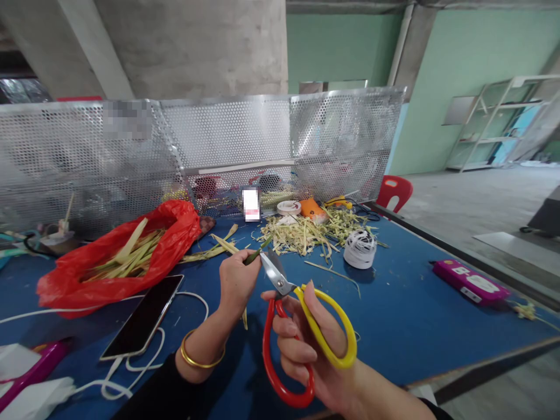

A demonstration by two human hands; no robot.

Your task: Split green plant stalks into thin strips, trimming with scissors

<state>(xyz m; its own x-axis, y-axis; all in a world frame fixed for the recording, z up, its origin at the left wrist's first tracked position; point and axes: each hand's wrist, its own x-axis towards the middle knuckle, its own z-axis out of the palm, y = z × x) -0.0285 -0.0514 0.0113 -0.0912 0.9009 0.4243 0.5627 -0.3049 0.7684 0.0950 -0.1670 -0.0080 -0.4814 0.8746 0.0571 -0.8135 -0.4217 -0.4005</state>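
My left hand, with a gold bangle at the wrist, pinches a green and pale strip of leaf near the middle of the table. In my right hand is a pair of scissors with one red and one yellow handle. The scissor blades are parted, and their tips are beside the strip, close to the left fingertips. Whether a blade touches the strip I cannot tell. Behind the hands lies a pile of cut leaf pieces. A dry strip end hangs below my left hand.
A red plastic bag of dry leaves and a phone with white cables are on the left. White string sits right of the pile. A purple box lies far right. A perforated metal screen borders the blue table.
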